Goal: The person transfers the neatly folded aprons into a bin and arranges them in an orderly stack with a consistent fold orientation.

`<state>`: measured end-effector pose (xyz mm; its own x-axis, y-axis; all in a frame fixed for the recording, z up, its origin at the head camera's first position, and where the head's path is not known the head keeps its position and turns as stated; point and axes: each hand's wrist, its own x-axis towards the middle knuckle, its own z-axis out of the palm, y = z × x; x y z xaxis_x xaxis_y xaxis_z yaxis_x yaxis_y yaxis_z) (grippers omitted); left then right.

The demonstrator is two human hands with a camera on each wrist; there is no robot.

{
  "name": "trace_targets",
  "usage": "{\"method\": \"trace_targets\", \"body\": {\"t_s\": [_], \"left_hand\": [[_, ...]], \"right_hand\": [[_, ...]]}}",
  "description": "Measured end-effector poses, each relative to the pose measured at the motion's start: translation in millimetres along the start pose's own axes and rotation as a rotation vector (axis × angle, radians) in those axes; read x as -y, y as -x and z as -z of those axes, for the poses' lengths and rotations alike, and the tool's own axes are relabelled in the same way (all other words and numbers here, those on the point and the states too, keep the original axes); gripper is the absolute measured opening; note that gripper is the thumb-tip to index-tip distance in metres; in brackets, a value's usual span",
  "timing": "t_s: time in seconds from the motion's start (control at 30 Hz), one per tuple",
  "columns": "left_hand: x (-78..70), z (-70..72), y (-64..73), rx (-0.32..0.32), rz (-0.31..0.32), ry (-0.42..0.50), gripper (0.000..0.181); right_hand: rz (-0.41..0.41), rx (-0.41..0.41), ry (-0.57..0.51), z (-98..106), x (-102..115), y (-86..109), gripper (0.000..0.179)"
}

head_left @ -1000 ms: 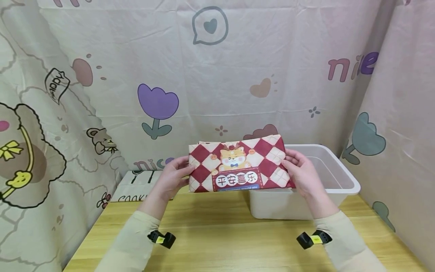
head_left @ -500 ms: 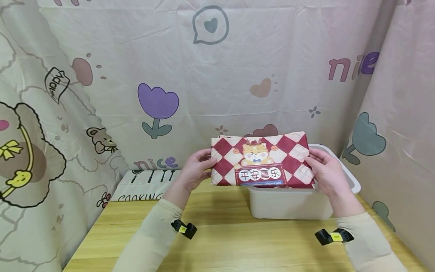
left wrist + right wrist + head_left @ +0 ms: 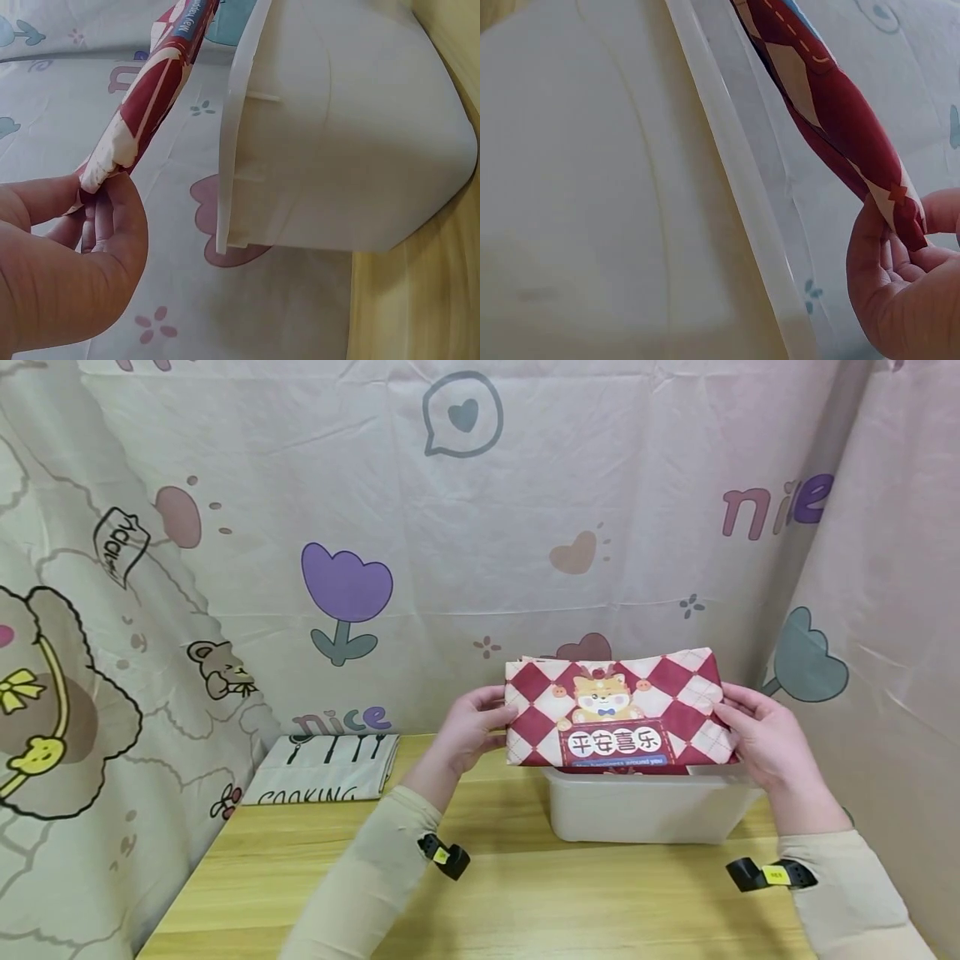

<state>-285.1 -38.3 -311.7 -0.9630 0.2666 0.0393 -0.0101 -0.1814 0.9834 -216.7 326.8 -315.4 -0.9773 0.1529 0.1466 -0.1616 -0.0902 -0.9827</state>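
Note:
A folded red and cream checked cloth with a cartoon dog print is held up between both hands. My left hand pinches its left end, thumb in front and fingers behind. At the other end, my right hand grips the cloth the same way. Both wrist views show the cloth's folded edge between thumb and fingers, raised above the rim of a white plastic bin. In the head view the cloth overlaps the bin's opening and hides most of it.
Another folded cloth, white with black utensil prints and the word COOKING, lies at the table's back left. The wooden table ends against a printed curtain behind, with more curtain along both sides.
Both hands have carried the checked cloth to the right, from left of the bin to over it. The bin and the white cloth have stayed in place.

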Motion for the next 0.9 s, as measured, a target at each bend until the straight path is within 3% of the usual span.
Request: {"method": "trace_targets", "body": {"t_s": [0.1,0.4,0.53,0.7,0.9], "left_hand": [[1.0,-6.0,-2.9,0.010,0.010,-0.023,0.036],[-0.5,-18.1,-13.1,0.023,0.047,-0.070,0.034],[-0.9,-23.4,-18.0,0.009,0.074,-0.073,0.034],[-1.8,-31.1,-23.6,0.005,0.093,-0.077,0.034],[-1.1,-35.6,-28.1,0.022,0.099,-0.058,0.034]], "right_hand": [[0.003,0.005,0.005,7,1,-2.8,0.022],[-0.038,-0.024,0.087,19,6,-7.0,0.021],[-0.067,-0.041,0.130,23,7,-9.7,0.036],[-0.081,-0.073,0.309,27,11,-15.1,0.071],[-0.088,-0.098,0.448,28,14,-17.5,0.072]]}}
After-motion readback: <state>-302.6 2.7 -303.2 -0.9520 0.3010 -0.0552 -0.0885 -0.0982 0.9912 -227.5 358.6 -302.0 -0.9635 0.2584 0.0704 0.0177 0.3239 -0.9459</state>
